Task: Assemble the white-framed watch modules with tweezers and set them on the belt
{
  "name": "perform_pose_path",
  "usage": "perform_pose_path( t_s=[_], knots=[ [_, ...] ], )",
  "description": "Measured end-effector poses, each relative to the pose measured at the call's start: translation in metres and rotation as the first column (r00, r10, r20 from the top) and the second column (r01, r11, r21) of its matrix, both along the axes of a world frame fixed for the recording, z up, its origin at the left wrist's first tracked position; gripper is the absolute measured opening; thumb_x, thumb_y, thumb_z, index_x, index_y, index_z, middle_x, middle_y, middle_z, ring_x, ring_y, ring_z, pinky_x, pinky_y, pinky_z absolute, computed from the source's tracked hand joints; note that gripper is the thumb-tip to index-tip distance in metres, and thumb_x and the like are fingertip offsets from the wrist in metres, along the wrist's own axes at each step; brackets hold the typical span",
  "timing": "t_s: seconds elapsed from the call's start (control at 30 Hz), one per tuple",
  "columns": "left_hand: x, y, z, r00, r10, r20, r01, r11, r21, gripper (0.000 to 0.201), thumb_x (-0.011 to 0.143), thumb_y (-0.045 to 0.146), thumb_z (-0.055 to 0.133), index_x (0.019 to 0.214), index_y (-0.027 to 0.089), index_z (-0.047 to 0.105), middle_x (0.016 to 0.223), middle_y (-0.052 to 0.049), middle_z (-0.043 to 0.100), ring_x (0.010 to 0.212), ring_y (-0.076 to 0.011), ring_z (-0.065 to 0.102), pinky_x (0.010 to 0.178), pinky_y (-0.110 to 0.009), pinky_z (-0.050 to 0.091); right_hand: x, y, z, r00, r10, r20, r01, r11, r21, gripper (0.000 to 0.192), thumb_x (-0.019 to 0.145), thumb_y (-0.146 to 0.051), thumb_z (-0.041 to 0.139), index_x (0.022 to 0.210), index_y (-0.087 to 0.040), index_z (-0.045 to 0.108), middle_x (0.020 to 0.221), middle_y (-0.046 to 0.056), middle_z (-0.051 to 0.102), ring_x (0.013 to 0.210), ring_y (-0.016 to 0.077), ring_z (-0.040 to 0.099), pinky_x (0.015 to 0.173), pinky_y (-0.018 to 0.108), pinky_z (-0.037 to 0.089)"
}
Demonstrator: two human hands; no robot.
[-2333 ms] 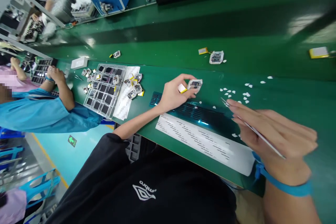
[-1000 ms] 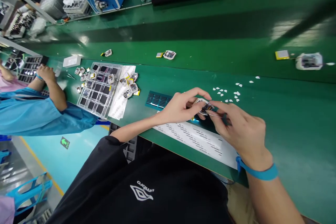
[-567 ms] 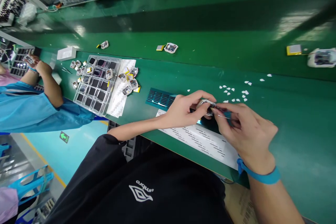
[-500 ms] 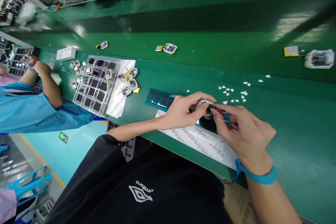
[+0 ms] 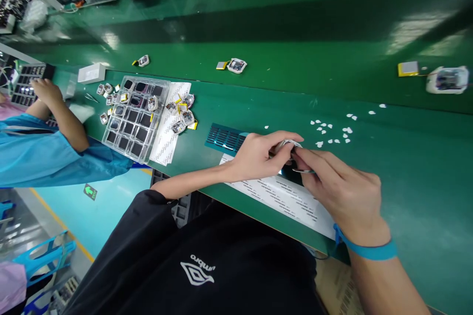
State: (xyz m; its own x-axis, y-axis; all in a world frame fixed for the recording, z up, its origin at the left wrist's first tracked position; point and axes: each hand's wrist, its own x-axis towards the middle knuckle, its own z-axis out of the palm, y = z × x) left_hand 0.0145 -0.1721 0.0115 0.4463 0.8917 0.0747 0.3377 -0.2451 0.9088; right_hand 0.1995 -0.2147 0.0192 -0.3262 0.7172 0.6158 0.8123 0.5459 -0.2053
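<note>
My left hand (image 5: 260, 155) is closed around a white electronic device housing (image 5: 287, 143), thumb and fingers gripping its sides. Most of the housing is hidden by my fingers. My right hand (image 5: 342, 184) is closed, its fingertips against the housing's right side. A thin pair of metal tweezers (image 5: 303, 171) shows under those fingers; the tips are out of sight. Below both hands lies a white printed sheet (image 5: 281, 199) with a dark glossy sheet on it. By my left wrist is a teal sheet with dark strips (image 5: 223, 139).
Several small white paper bits (image 5: 328, 130) lie beyond my right hand. To the left are a clear tray (image 5: 150, 118) of dark screens and several open housings (image 5: 187, 118) with yellow batteries. More housings (image 5: 236, 65) lie along the back strip. A co-worker's blue sleeve (image 5: 66, 147) is at far left.
My right hand has shifted slightly left and turned, its fingers now covering more of the housing. The housing looks more tilted. The co-worker's hand at far left has changed its pose.
</note>
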Motion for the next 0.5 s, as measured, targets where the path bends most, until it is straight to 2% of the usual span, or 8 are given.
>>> perform_pose_path(
  t_s=[0.17, 0.27, 0.37, 0.5],
  knots=[
    [0.000, 0.005, 0.002, 0.999, -0.039, 0.029, 0.042, 0.994, -0.100, 0.016, 0.103, 0.025, 0.053, 0.110, 0.020, 0.067, 0.075, 0.003, 0.074, 0.068, -0.0095, 0.074, 0.063, -0.018, 0.054, 0.003, 0.002, -0.006, 0.985, -0.047, -0.164, 0.035, 0.997, -0.075, 0.010, 0.097, -0.016, 0.071, 0.104, -0.023, 0.071, 0.082, -0.005, 0.080, 0.057, 0.0056, 0.065, 0.049, 0.021, 0.044],
    [-0.002, 0.010, 0.004, 0.994, -0.083, 0.073, 0.095, 0.978, -0.186, 0.005, 0.099, 0.024, 0.061, 0.102, 0.020, 0.061, 0.069, 0.005, 0.072, 0.066, -0.0103, 0.075, 0.059, -0.018, 0.052, 0.004, 0.002, -0.010, 0.971, -0.088, -0.222, 0.069, 0.993, -0.092, 0.010, 0.096, -0.017, 0.072, 0.104, -0.024, 0.073, 0.085, -0.003, 0.081, 0.057, 0.0075, 0.066, 0.049, 0.023, 0.045],
    [-0.004, 0.015, 0.006, 0.978, -0.113, 0.174, 0.163, 0.938, -0.305, 0.009, 0.097, 0.024, 0.065, 0.101, 0.020, 0.058, 0.066, 0.005, 0.069, 0.063, -0.0112, 0.076, 0.056, -0.018, 0.050, 0.007, 0.000, -0.011, 0.965, -0.078, -0.249, 0.053, 0.993, -0.105, 0.017, 0.095, -0.016, 0.073, 0.108, -0.026, 0.073, 0.092, -0.001, 0.081, 0.066, 0.0103, 0.072, 0.054, 0.024, 0.051],
    [-0.003, 0.018, 0.009, 0.954, -0.085, 0.288, 0.219, 0.853, -0.474, 0.007, 0.099, 0.024, 0.064, 0.101, 0.018, 0.060, 0.063, 0.007, 0.061, 0.057, -0.0097, 0.073, 0.047, -0.017, 0.038, 0.014, 0.000, -0.010, 0.966, -0.018, -0.257, -0.015, 0.992, -0.126, 0.026, 0.094, -0.014, 0.073, 0.114, -0.031, 0.073, 0.102, -0.002, 0.082, 0.083, 0.0136, 0.078, 0.064, 0.025, 0.058]
  ],
)
